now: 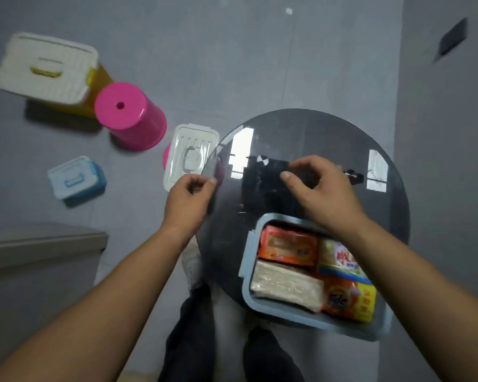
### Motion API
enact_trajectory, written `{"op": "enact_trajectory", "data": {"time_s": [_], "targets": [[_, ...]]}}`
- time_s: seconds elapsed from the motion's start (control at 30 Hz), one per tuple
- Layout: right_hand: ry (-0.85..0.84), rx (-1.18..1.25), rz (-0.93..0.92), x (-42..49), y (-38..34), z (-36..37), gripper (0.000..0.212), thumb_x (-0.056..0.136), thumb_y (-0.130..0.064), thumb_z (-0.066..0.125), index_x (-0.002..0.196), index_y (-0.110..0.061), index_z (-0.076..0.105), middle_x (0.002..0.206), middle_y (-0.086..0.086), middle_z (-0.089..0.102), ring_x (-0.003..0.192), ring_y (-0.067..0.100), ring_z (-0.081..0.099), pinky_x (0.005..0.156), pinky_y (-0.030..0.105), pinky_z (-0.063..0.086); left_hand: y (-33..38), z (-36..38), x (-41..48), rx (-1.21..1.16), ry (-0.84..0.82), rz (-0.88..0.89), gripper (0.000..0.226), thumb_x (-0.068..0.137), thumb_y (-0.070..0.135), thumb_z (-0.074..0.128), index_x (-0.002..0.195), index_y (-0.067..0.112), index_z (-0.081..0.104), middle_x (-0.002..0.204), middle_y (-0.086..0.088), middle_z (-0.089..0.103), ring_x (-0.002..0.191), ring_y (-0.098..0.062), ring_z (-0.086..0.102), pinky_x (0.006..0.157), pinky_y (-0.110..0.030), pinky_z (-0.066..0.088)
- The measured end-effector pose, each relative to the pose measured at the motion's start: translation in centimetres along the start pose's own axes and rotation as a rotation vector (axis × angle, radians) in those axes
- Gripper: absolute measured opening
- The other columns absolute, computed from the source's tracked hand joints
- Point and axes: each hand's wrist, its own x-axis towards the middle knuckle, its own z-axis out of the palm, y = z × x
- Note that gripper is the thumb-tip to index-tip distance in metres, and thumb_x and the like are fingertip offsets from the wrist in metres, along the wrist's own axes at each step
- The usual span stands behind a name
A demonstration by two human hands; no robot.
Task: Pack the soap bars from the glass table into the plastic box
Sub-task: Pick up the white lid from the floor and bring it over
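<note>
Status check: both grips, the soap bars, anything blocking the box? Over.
Left grip curled at glass table rim, hold unclear. Right grip loosely curled over table, empty. Four soap bars in plastic box; none seen loose. Clear lid left of table.

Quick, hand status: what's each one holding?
Left hand: curled at the table edge; grip cannot be told.
Right hand: loosely curled, empty, open.

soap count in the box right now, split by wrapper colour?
Orange bars: 2
Green-yellow bar: 1
White bar: 1
Total: 4 visible in the plastic box; the right forearm covers its far corner, so anything under it is not counted.
</note>
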Motion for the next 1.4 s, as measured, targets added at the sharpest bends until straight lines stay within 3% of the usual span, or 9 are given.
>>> {"op": "enact_trajectory", "data": {"time_s": [0.2, 0.4, 0.53, 0.7, 0.9, 1.07, 1.23, 1.3, 1.4], "targets": [[-0.180, -0.119, -0.135, 12.6, -5.6, 9.2, 0.036, 0.090, -0.052, 0.061, 0.116, -0.028, 0.067, 0.117, -0.015, 0.064, 0.104, 0.003, 0.053, 0.088, 0.024, 0.042, -6.0, -5.6, 10.3, -0.076, 0.224, -0.212, 0.033, 0.093, 0.041, 0.062, 0.114, 0.016, 0.060, 0.106, -0.004, 0.069, 0.092, -0.023, 0.068, 0.068, -0.026, 0.048], [-0.397, -0.379, -0.217, 26.3, -6.1, 21.4, 0.045, 0.096, -0.048, 0.056, 0.127, -0.016, 0.064, 0.131, 0.003, 0.066, 0.120, 0.020, 0.059, 0.090, 0.027, 0.040, -14.2, -6.6, 19.7, -0.183, 0.217, -0.570, 0.071, 0.092, 0.049, 0.062, 0.143, 0.006, 0.039, 0.140, -0.027, 0.056, 0.126, -0.044, 0.057, 0.107, -0.051, 0.047], [-0.558, -0.506, -0.144, 33.7, -4.1, 28.5, 0.051, 0.096, -0.047, 0.056, 0.130, -0.011, 0.062, 0.133, 0.009, 0.065, 0.120, 0.025, 0.059, 0.090, 0.026, 0.039, -19.1, -5.4, 24.0, -0.276, 0.241, -0.724, 0.077, 0.090, 0.050, 0.064, 0.142, 0.000, 0.037, 0.142, -0.023, 0.053, 0.125, -0.042, 0.056, 0.107, -0.052, 0.047], [-0.609, -0.554, 0.013, 40.2, -0.9, 34.0, 0.071, 0.091, -0.054, 0.061, 0.146, -0.011, 0.048, 0.150, 0.011, 0.051, 0.135, 0.029, 0.049, 0.110, 0.034, 0.035, -23.0, -2.3, 27.6, -0.471, 0.209, -0.803, 0.079, 0.086, 0.053, 0.070, 0.143, 0.007, 0.039, 0.127, -0.007, 0.052, 0.110, -0.029, 0.053, 0.107, -0.050, 0.048], [-0.623, -0.548, 0.092, 43.8, 1.9, 38.3, 0.095, 0.084, -0.064, 0.063, 0.156, -0.013, 0.030, 0.162, 0.012, 0.034, 0.146, 0.029, 0.036, 0.118, 0.038, 0.028, -24.4, 0.5, 29.9, -0.672, 0.188, -0.845, 0.075, 0.078, 0.057, 0.072, 0.138, 0.018, 0.052, 0.130, -0.006, 0.066, 0.113, -0.032, 0.065, 0.103, -0.052, 0.051], [-0.555, -0.531, 0.073, 44.3, 3.1, 39.0, 0.083, 0.084, -0.063, 0.064, 0.146, -0.011, 0.047, 0.152, 0.012, 0.048, 0.137, 0.030, 0.046, 0.112, 0.036, 0.035, -24.4, 1.1, 30.0, -0.743, 0.264, -0.890, 0.070, 0.081, 0.049, 0.074, 0.137, 0.015, 0.049, 0.130, -0.010, 0.064, 0.114, -0.034, 0.064, 0.101, -0.053, 0.053], [-0.441, -0.352, 0.030, 43.1, 0.3, 36.6, 0.074, 0.082, -0.062, 0.068, 0.139, -0.016, 0.056, 0.139, 0.007, 0.057, 0.120, 0.024, 0.055, 0.094, 0.028, 0.041, -22.2, -0.5, 28.9, -0.791, 0.447, -0.733, 0.060, 0.082, 0.030, 0.081, 0.131, 0.016, 0.048, 0.125, -0.009, 0.068, 0.107, -0.030, 0.069, 0.097, -0.054, 0.056], [-0.385, -0.299, -0.022, 41.6, -2.1, 34.7, 0.071, 0.081, -0.063, 0.067, 0.136, -0.019, 0.057, 0.135, 0.004, 0.058, 0.112, 0.020, 0.054, 0.089, 0.028, 0.039, -20.5, -2.1, 28.2, -0.755, 0.520, -0.645, 0.052, 0.082, 0.028, 0.083, 0.118, 0.021, 0.047, 0.117, -0.005, 0.069, 0.095, -0.020, 0.070, 0.087, -0.044, 0.060], [-0.267, -0.192, -0.064, 38.8, -5.8, 30.3, 0.069, 0.080, -0.064, 0.066, 0.133, -0.021, 0.059, 0.129, -0.001, 0.060, 0.115, 0.019, 0.058, 0.091, 0.031, 0.045, -16.5, -5.3, 27.1, -0.715, 0.576, -0.493, 0.061, 0.084, 0.030, 0.081, 0.128, 0.021, 0.040, 0.110, 0.004, 0.067, 0.083, -0.002, 0.065, 0.055, -0.014, 0.054]]}}
